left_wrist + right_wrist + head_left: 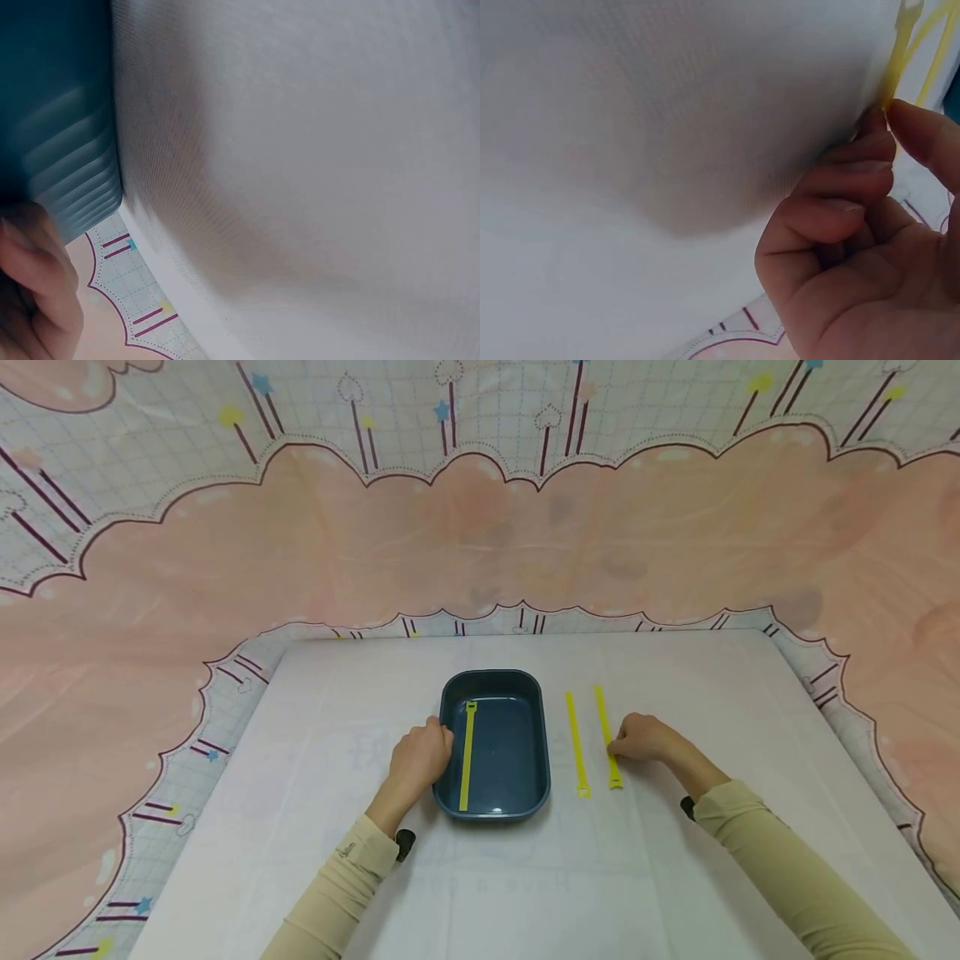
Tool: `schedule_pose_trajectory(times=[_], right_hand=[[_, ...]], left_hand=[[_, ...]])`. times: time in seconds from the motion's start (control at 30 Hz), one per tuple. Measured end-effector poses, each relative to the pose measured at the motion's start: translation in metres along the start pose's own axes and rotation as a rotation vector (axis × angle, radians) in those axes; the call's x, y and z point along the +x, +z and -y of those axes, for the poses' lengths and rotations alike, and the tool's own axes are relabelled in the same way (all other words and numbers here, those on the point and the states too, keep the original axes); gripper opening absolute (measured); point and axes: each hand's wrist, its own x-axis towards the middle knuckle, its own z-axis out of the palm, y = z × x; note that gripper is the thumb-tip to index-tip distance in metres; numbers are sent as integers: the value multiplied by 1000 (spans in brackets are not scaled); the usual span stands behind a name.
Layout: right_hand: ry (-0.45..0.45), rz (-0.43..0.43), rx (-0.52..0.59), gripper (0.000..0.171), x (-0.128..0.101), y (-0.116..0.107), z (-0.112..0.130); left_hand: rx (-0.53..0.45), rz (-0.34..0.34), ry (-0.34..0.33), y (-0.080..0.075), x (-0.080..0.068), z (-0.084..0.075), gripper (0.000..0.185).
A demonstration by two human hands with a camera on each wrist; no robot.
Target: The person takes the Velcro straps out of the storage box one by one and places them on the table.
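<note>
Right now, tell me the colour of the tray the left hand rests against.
Dark blue tray, seen best in the head view.

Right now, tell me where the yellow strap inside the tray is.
In the head view the yellow strap lies lengthwise along the left side of the blue tray, just right of the left hand on the tray's left rim.

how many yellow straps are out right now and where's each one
3. One strap lies inside the blue tray. The middle strap lies on the white table right of it. The outer strap is being pinched by the right hand. None looks hidden.
</note>
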Motion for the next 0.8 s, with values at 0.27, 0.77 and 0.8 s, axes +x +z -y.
schedule_pose_trajectory(times=[0.27,0.77,0.8], right_hand=[[-14,-7,-74,29,-1,-1,4],[-303,-197,11,23,6,-25,25],[-316,-207,32,25,8,-26,30]], left_hand=[[-9,-2,0,-1,0,1,29],[-9,-7,13,0,0,1,28],[-10,-6,12,0,0,1,28]])
